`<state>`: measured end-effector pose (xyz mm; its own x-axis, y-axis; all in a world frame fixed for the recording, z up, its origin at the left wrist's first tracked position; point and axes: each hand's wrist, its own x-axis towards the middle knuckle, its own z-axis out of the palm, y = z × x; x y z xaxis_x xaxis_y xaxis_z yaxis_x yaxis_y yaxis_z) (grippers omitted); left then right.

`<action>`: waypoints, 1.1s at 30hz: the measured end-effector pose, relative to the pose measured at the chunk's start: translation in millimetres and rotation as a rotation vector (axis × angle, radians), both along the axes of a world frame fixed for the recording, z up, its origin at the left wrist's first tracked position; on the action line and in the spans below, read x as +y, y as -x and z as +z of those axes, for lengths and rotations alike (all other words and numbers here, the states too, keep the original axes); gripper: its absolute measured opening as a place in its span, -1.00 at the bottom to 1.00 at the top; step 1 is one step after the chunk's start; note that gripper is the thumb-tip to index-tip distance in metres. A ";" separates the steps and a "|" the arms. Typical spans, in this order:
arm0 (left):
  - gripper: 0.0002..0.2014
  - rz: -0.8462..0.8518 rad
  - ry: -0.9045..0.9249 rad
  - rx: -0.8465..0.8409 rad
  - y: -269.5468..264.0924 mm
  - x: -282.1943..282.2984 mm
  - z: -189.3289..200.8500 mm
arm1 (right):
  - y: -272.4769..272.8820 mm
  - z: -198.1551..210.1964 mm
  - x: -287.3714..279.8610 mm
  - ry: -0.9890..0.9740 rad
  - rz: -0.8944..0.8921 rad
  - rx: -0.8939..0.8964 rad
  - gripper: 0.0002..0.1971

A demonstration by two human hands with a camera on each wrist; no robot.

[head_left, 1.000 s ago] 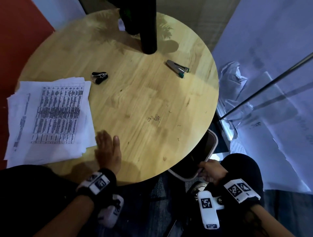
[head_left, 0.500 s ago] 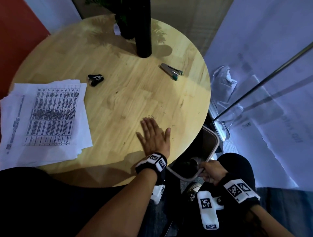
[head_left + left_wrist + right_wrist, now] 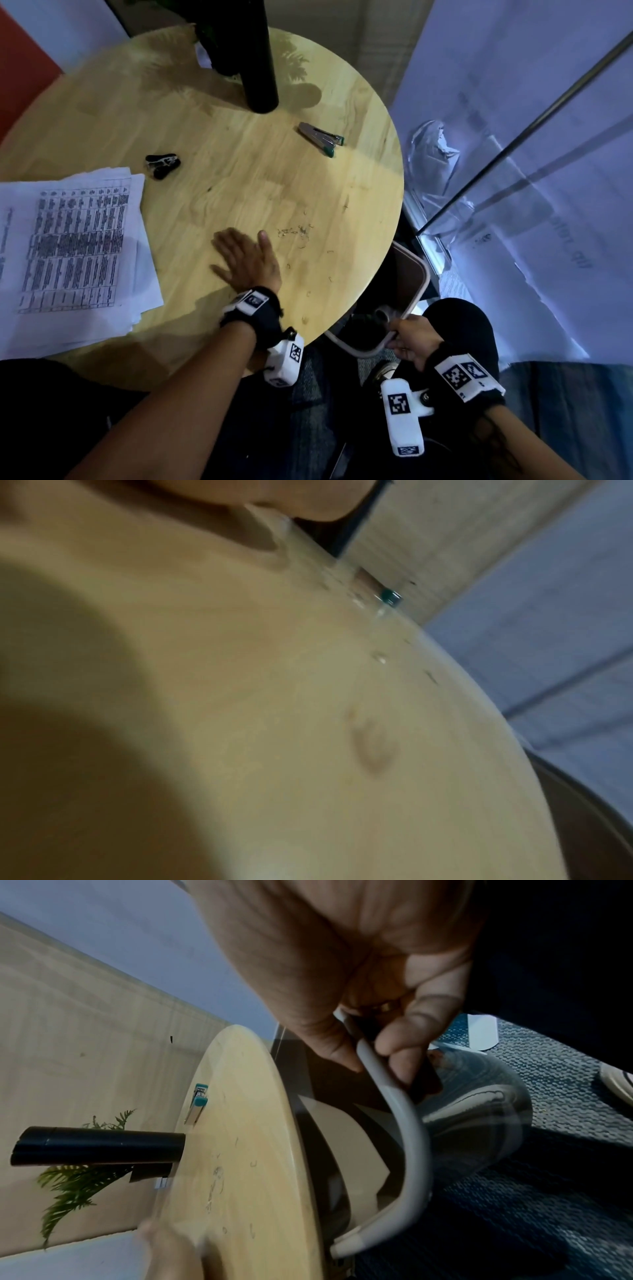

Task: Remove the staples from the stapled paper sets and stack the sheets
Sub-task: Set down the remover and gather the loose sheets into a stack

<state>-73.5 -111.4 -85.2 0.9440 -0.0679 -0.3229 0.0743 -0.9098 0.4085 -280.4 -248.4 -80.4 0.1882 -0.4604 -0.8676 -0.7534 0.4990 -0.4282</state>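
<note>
Two hands at a round table [image 3: 212, 113]: left hand [image 3: 246, 260] lies flat, fingers straight, beside scattered staples [image 3: 294, 233] at centre frame; right hand [image 3: 414, 337] grips a bin [image 3: 412, 294] rim, lower right. Sheets [image 3: 68, 246] lie stacked at left.

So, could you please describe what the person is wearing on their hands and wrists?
The left hand and the right hand are bare. Each wrist carries a black band with white square-patterned marker tags and a white camera block, also tagged. The forearms are uncovered. The right hand shows a gold-coloured ring.
</note>
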 end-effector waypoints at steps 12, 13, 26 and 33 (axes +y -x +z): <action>-0.08 -0.885 0.129 0.158 20.7 -30.0 28.1 | 0.4 6.5 0.7 -0.015 0.014 -0.026 -0.81; -0.12 -0.809 0.147 0.136 4.6 -35.3 30.2 | 0.1 7.1 0.7 -0.014 0.017 -0.030 -0.80; -0.32 -1.009 -0.224 0.173 -49.2 -104.6 18.4 | -4.5 4.8 1.9 -0.027 0.058 -0.012 -0.81; -0.24 -1.578 -0.295 0.033 -16.8 -56.9 18.9 | -1.0 10.4 -1.8 -0.032 0.075 -0.002 -0.85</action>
<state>-56.7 -168.3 -66.4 -0.0130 -0.8551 -0.5182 -0.9651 -0.1248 0.2301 -279.5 -250.2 -70.0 0.2230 -0.4168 -0.8812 -0.7885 0.4544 -0.4144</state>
